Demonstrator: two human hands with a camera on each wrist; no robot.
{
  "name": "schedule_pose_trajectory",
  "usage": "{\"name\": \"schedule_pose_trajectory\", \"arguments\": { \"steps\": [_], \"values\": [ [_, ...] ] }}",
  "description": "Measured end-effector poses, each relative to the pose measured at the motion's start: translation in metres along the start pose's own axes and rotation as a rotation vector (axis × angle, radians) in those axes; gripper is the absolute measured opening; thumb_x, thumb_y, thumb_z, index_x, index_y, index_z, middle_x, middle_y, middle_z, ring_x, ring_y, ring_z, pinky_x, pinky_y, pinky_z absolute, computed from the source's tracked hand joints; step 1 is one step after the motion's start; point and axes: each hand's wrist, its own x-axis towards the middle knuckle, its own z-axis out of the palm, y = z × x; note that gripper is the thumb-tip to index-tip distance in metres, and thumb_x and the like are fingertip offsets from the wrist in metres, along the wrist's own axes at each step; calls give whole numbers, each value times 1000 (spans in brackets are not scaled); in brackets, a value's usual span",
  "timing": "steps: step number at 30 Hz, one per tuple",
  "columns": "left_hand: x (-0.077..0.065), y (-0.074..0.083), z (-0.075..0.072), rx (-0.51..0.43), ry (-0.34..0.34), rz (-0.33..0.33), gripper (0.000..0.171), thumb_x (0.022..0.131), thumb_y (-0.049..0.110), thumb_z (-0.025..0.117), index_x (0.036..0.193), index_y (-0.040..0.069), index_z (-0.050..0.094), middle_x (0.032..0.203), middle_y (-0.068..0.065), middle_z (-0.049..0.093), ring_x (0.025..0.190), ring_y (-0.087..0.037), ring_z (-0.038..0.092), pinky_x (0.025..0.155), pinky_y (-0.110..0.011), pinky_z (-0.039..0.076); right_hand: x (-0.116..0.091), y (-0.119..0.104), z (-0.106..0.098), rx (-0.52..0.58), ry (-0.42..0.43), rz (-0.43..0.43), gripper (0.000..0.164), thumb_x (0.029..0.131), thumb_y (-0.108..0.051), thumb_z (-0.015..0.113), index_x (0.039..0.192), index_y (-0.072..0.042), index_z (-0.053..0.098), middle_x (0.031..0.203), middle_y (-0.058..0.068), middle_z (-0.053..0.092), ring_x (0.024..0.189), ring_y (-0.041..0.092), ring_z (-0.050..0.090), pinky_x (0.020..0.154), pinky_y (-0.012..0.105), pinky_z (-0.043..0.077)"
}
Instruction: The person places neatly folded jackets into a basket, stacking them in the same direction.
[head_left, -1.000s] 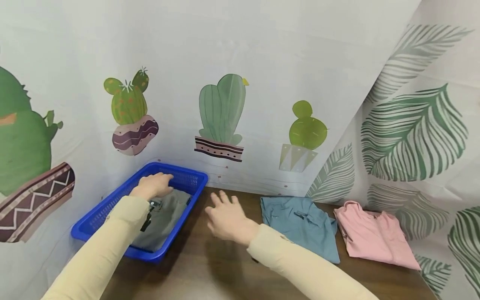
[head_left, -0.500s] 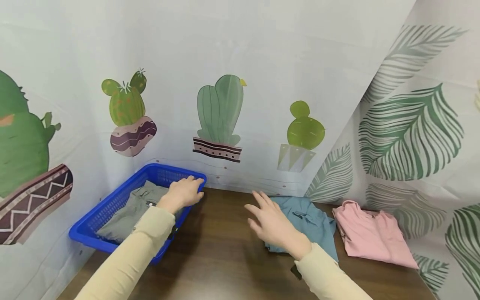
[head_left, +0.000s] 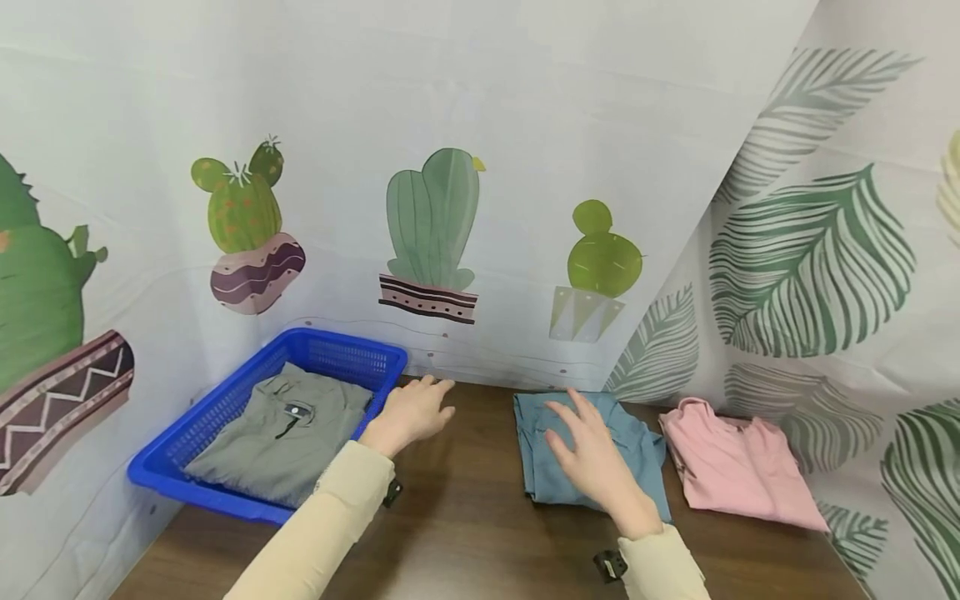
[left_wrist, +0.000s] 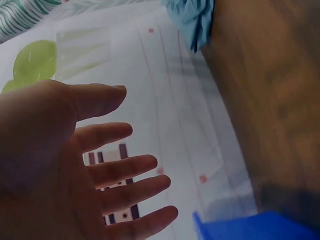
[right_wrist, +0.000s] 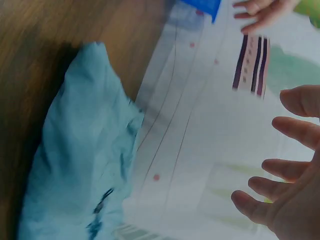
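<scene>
My left hand point(head_left: 411, 414) hovers just right of the blue basket point(head_left: 217, 500), fingers loosely extended and holding nothing. Inside that basket lies a folded grey-green shirt point(head_left: 270, 442) with a tag near its collar. Over the folded teal shirt point(head_left: 551, 467) is my right hand point(head_left: 596, 458), its fingers spread and its palm bare. The right wrist view has the teal shirt point(right_wrist: 85, 150) off to the side of the fingers point(right_wrist: 250, 205), apart from them. In the left wrist view the fingers point(left_wrist: 130, 170) are spread in the air, with a corner of the basket point(left_wrist: 260, 227) below.
A folded pink shirt point(head_left: 742, 471) lies right of the teal one on the brown wooden table point(head_left: 480, 533). Behind the table hangs a white curtain point(head_left: 510, 100) printed with cacti and leaves. A small black device point(head_left: 609, 565) sits at my right wrist.
My left hand has moved right, from over the grey-green shirt to beyond the basket's edge. My right hand has moved right, from bare tabletop to over the teal shirt.
</scene>
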Motion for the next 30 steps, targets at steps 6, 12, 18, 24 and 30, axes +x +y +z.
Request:
{"name": "schedule_pose_trajectory", "arguments": {
  "steps": [6, 12, 18, 24, 30],
  "values": [
    [1, 13, 25, -64, 63, 71, 51, 98, 39, 56, 143, 17, 51, 138, -14, 52, 124, -35, 51, 95, -56, 43, -9, 24, -6, 73, 67, 113, 41, 96, -13, 61, 136, -4, 56, 153, 27, 28, 136, 50, 27, 101, 68, 29],
    [6, 28, 55, -138, 112, 118, 50, 99, 40, 55, 144, 18, 49, 139, -12, 51, 124, -33, 50, 96, -55, 42, -23, 55, -10, 100, 184, 203, 39, 97, -11, 59, 135, -5, 56, 149, 27, 34, 135, 51, 30, 102, 67, 26],
    [19, 52, 91, -209, 107, 143, 53, 100, 43, 52, 147, 20, 45, 141, -11, 49, 124, -30, 50, 96, -53, 43, -38, 85, -9, 142, 344, 296, 36, 93, -5, 59, 129, -2, 60, 144, 27, 42, 136, 48, 30, 104, 64, 25],
    [33, 67, 116, -352, 95, 129, 57, 100, 40, 52, 150, 17, 38, 147, -15, 42, 130, -32, 45, 98, -55, 41, -42, 109, -2, 151, 414, 412, 42, 92, -2, 53, 134, -1, 54, 145, 28, 38, 135, 47, 30, 105, 63, 22],
    [40, 74, 128, -428, 83, 80, 59, 98, 37, 58, 149, 14, 40, 150, -20, 34, 138, -36, 33, 104, -60, 31, -33, 123, 9, 150, 534, 513, 40, 92, -3, 50, 132, 0, 54, 136, 26, 46, 129, 45, 37, 103, 59, 25]
  ]
}}
